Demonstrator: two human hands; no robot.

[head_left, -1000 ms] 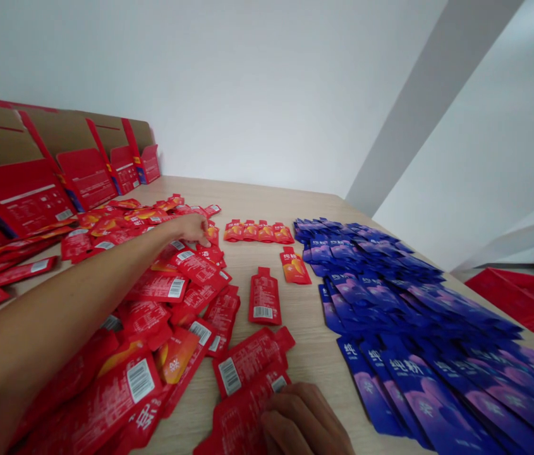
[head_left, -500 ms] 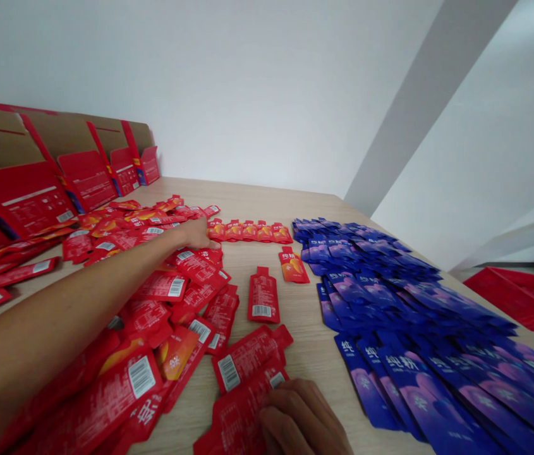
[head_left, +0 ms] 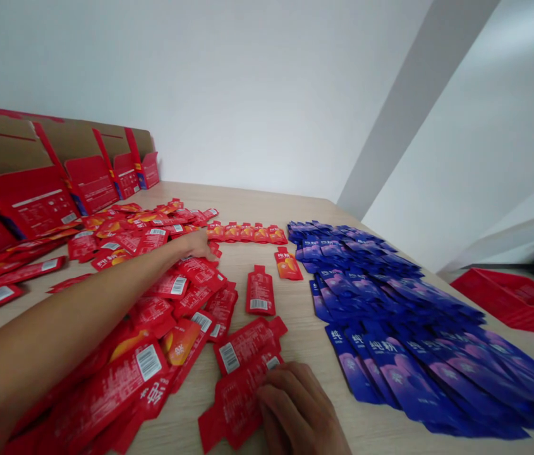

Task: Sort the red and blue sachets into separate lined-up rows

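Observation:
My left hand point(head_left: 198, 244) reaches across a heap of red pouches point(head_left: 200, 270), its fingers stretched out and their tips touching the heap. Just beyond those fingertips is the left end of a row of several red pouches with orange fruit pictures point(head_left: 246, 232). At the near edge my right hand point(head_left: 297, 407) has curled fingers closed on the side of a red spouted pouch point(head_left: 241, 401), barcode side up. Another red pouch point(head_left: 245, 347) lies against it. Farther out, one barcode-up pouch point(head_left: 260, 294) and one fruit-side-up pouch point(head_left: 288, 264) lie singly.
Several rows of overlapping blue-purple pouches point(head_left: 390, 354) cover the table's right side. Open red cardboard boxes point(head_left: 36, 199) stand along the left against the wall. A red box-like container point(head_left: 513, 297) is beyond the right table edge.
My left hand has drawn slightly back from the row's end onto the heap. My right hand stays at its pouch, which has turned a little. The view has shifted slightly.

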